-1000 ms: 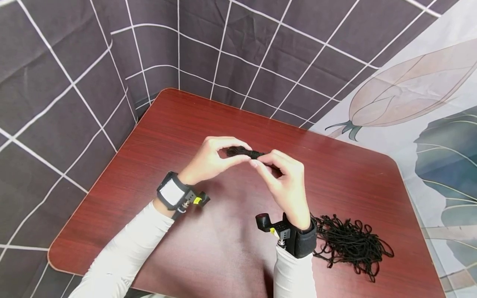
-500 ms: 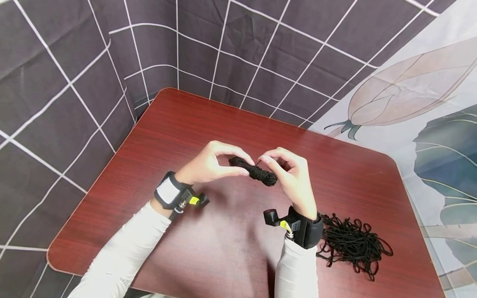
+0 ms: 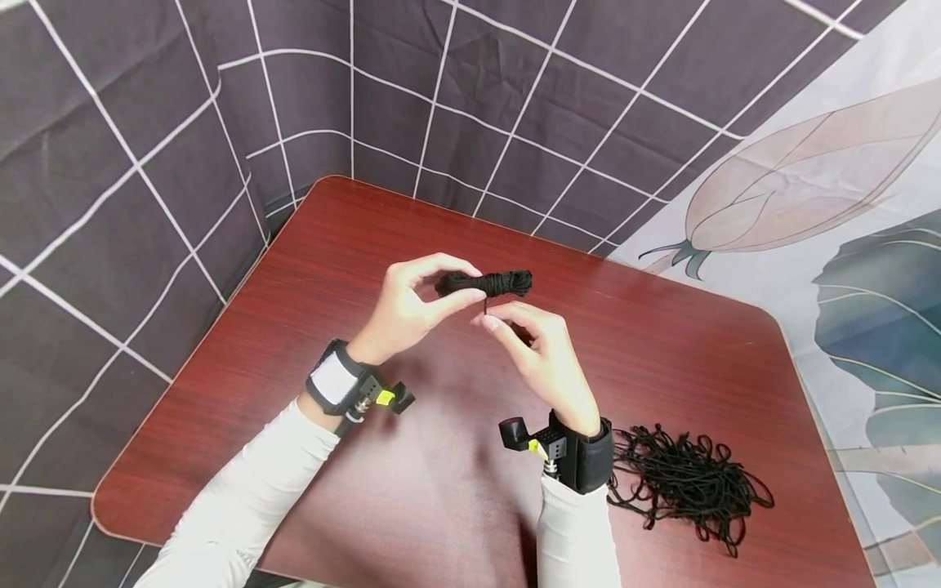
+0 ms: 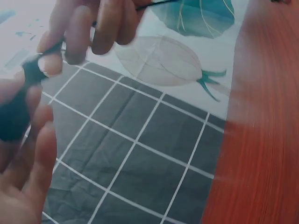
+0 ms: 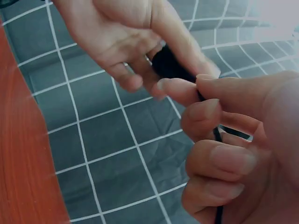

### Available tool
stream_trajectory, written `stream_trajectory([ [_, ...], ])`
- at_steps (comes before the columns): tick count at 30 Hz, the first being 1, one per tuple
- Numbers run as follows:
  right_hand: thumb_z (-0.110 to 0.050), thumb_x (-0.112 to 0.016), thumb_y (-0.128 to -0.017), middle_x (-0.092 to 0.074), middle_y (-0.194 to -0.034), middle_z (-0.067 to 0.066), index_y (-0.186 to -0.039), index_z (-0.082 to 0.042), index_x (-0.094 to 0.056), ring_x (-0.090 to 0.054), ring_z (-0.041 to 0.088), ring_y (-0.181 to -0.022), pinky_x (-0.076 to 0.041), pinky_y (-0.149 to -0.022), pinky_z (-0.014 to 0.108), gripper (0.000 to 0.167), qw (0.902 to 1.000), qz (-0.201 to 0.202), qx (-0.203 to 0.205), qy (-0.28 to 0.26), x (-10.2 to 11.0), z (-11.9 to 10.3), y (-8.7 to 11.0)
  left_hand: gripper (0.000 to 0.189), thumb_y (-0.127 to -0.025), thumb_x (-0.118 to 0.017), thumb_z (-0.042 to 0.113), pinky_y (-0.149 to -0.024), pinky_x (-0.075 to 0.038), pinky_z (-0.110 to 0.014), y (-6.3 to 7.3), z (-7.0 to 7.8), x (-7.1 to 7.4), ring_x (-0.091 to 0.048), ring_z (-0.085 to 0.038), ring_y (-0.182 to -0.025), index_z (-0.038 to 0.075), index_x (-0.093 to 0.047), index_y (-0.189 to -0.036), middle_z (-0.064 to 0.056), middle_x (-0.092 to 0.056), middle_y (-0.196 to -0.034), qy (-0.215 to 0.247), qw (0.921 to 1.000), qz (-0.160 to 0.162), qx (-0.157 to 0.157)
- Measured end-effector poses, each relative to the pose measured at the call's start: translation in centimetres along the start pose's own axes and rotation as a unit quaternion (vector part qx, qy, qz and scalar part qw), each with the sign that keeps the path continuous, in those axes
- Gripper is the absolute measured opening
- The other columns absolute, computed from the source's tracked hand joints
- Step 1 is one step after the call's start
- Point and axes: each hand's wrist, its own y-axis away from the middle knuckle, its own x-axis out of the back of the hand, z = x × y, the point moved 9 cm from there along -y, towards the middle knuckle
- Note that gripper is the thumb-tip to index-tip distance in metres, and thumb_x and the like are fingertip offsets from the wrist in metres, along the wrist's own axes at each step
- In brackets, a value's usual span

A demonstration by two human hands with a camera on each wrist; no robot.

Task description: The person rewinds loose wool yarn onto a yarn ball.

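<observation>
1. The left hand pinches the wound black cord bundle near its middle, between thumb and fingers, as it does half a second ago.
2. The bundle is in the air over the red table; it now lies nearly level, where half a second ago its right end slants down toward the person.
3. The right hand has come round from the bundle's far side to its near side, just below it in the head view.
4. Its thumb and fingertips pinch a single strand, which runs short and straight from the bundle's middle; in the right wrist view the cord continues through the curled fingers.
5. The loose heap of black cord stays put beside the right wrist.
</observation>
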Motion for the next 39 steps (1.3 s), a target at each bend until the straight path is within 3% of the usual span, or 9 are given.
stream_trajectory([
  [4, -0.010, -0.066, -0.091, -0.062, -0.082, -0.007, -0.095, -0.013, -0.073, -0.049, 0.008, -0.066, -0.039, -0.059, 0.023, 0.009, 0.9989, 0.000, 0.022, 0.042, -0.3, 0.3, 0.4, 0.021, -0.074, -0.076, -0.009, -0.059, -0.050, -0.025, -0.1, 0.6, 0.1, -0.059, -0.016, -0.064, -0.005, -0.068, -0.093, -0.013, -0.068, -0.084, -0.061, 0.9979, 0.013, -0.016],
  [10, -0.013, -0.069, -0.089, -0.061, -0.079, -0.006, -0.092, -0.014, -0.072, -0.047, 0.008, -0.063, -0.038, -0.056, 0.022, 0.004, 0.9978, 0.029, 0.038, 0.046, 0.5, -1.0, 0.7, 0.022, -0.074, -0.078, -0.006, -0.059, -0.052, -0.025, 0.0, 0.3, -0.7, -0.061, -0.016, -0.067, -0.003, -0.069, -0.093, -0.012, -0.068, -0.086, -0.097, 0.9948, -0.028, -0.014],
  [22, 0.010, -0.070, -0.080, -0.055, -0.068, 0.004, -0.078, 0.001, -0.068, -0.042, 0.011, -0.058, -0.032, -0.052, 0.023, 0.010, 0.9896, 0.133, 0.047, 0.027, 4.2, -4.0, 0.9, 0.023, -0.074, -0.078, -0.005, -0.058, -0.050, -0.028, 0.7, 0.0, -2.8, -0.059, -0.013, -0.073, 0.000, -0.071, -0.095, -0.006, -0.069, -0.088, -0.043, 0.9881, -0.146, -0.022],
  [30, 0.012, -0.068, -0.082, -0.059, -0.072, 0.008, -0.082, 0.003, -0.068, -0.042, 0.013, -0.058, -0.032, -0.052, 0.024, 0.009, 0.9936, 0.108, 0.032, -0.004, 4.7, -2.6, 0.9, 0.021, -0.074, -0.079, -0.003, -0.059, -0.047, -0.026, 1.2, 0.2, -3.9, -0.059, -0.008, -0.070, 0.003, -0.071, -0.092, 0.000, -0.069, -0.083, -0.007, 0.9764, -0.215, -0.022],
  [35, 0.011, -0.062, -0.087, -0.061, -0.076, 0.009, -0.085, 0.004, -0.068, -0.045, 0.013, -0.060, -0.035, -0.053, 0.024, 0.009, 0.9962, 0.078, 0.022, -0.033, 4.0, -1.4, 0.6, 0.023, -0.072, -0.079, -0.006, -0.060, -0.051, -0.026, 1.0, 0.7, -3.6, -0.059, -0.010, -0.070, 0.001, -0.071, -0.092, 0.000, -0.069, -0.085, 0.024, 0.9796, -0.198, -0.019],
  [39, 0.012, -0.058, -0.088, -0.063, -0.080, 0.008, -0.089, 0.002, -0.068, -0.053, 0.013, -0.068, -0.042, -0.060, 0.023, 0.014, 0.9984, 0.049, 0.007, -0.025, 2.7, 0.0, 0.4, 0.026, -0.070, -0.078, -0.013, -0.059, -0.052, -0.028, 0.6, 0.8, -2.6, -0.061, -0.016, -0.072, -0.005, -0.070, -0.092, -0.006, -0.069, -0.086, 0.067, 0.9888, -0.133, -0.005],
])
